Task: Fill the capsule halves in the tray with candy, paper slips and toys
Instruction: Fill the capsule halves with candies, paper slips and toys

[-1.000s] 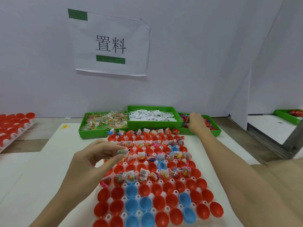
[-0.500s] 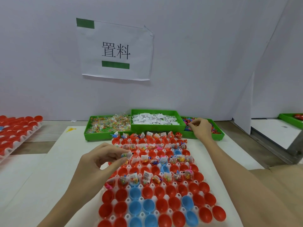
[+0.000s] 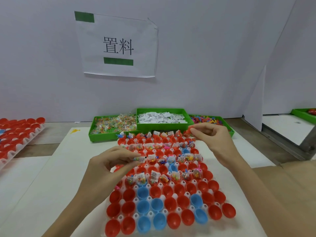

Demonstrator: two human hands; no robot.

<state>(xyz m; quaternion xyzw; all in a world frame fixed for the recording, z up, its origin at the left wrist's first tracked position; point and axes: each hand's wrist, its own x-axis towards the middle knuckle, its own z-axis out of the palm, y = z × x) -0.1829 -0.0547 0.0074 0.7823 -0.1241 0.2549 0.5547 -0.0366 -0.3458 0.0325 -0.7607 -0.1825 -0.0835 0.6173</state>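
Note:
A white tray (image 3: 172,196) holds rows of red and blue capsule halves. The far rows carry candy packets, paper slips and small toys; the near rows are bare. My left hand (image 3: 109,164) hovers over the tray's left side and pinches a candy packet with a paper slip (image 3: 139,159) between thumb and fingers. My right hand (image 3: 212,140) is above the tray's far right corner, fingers curled, pinching a small red toy (image 3: 190,130). Behind the tray stand green bins of candy (image 3: 114,124), paper slips (image 3: 161,117) and colourful toys (image 3: 207,119).
A second white tray of red capsule halves (image 3: 18,134) lies at the far left. Another green bin (image 3: 306,113) sits at the far right beyond a white partition (image 3: 254,106). A paper sign (image 3: 118,45) hangs on the back wall. A brown cardboard surface (image 3: 290,185) lies right.
My right hand has come back from the toy bin toward the tray's far right corner with a small toy. My left hand stayed over the tray, still pinching its items.

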